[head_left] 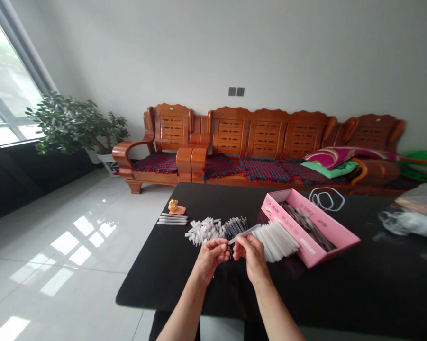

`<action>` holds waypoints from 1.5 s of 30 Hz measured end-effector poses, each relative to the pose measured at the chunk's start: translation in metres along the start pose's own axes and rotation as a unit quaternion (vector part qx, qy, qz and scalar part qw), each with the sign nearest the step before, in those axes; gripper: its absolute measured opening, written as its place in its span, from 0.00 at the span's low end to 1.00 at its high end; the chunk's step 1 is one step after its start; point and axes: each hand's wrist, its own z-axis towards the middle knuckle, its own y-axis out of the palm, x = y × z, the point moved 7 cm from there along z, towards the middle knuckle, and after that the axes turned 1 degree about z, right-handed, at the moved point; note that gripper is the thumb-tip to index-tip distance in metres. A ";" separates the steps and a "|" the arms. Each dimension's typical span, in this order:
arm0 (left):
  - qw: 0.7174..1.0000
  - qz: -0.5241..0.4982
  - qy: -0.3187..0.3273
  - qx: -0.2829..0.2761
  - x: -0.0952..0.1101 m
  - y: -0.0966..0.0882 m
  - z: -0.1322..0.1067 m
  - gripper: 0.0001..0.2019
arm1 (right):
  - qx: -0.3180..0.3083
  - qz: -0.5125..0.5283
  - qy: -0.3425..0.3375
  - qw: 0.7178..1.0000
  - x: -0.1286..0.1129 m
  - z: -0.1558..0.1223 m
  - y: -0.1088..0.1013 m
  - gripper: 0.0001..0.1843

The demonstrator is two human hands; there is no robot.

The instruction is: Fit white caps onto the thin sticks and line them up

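Fingertips of left hand (211, 255) and right hand (252, 255) pinch one slim translucent pen barrel (244, 233), just below frame centre. Four white assembled pens (172, 219) lie left. Heaps of white caps (204, 230), black refills (235, 226) and clear barrels (275, 239) behind suggest most work remains.

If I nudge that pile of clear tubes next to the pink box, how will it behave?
Likely to scatter: the clear tubes lie loose, fanned side by side on the glossy black table, so they'd probably roll or slide apart. They look thin and hollow, so probably light. The pink box close on their right may stop rolling that way.
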 end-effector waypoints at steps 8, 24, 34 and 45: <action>1.000 0.013 0.011 -0.001 0.002 0.002 0.000 0.13 | 0.018 -0.006 0.010 1.000 0.002 -0.002 -0.002 0.14; 0.989 0.097 0.109 0.037 0.017 0.006 0.002 0.13 | 0.036 -0.008 0.022 0.999 0.007 -0.003 -0.007 0.12; 0.929 0.258 0.241 0.107 0.035 0.014 -0.014 0.05 | 0.081 0.015 0.038 0.996 0.017 -0.003 -0.010 0.14; 0.982 0.184 0.043 0.028 0.003 0.010 0.003 0.22 | 0.071 0.008 0.020 0.997 0.013 -0.003 -0.010 0.14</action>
